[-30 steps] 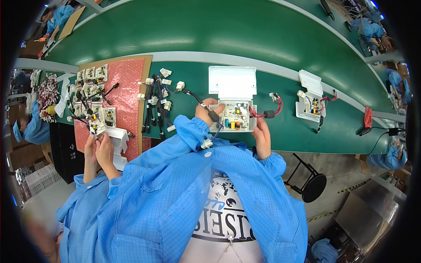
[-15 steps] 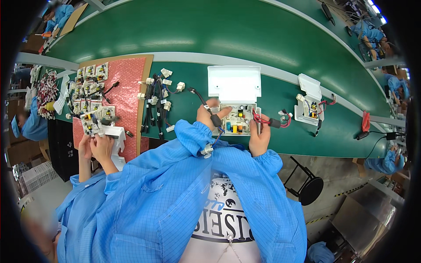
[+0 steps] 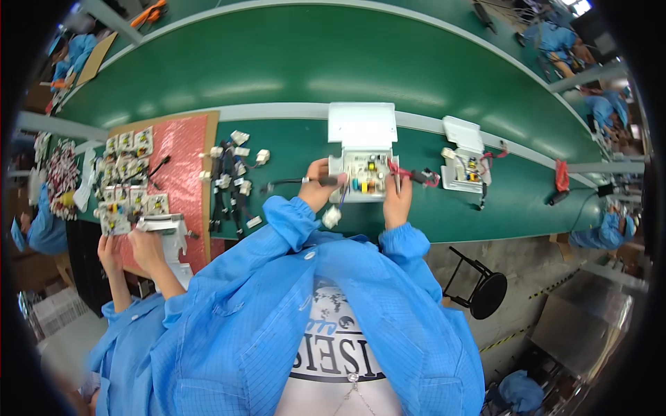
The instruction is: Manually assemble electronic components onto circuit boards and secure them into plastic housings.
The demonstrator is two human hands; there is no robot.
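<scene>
Head view: centre frame, the left hand (image 3: 316, 188) and right hand (image 3: 397, 202) clamp opposite sides of an open white plastic case (image 3: 361, 125); its thin red wires (image 3: 404, 172), if snagged, might pull loose.

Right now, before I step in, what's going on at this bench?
The person's left hand and right hand hold an open white case by its sides, a circuit board inside and the lid tipped back. A similar open case sits to the right on the green bench. At the left, a co-worker's hands handle another board.
</scene>
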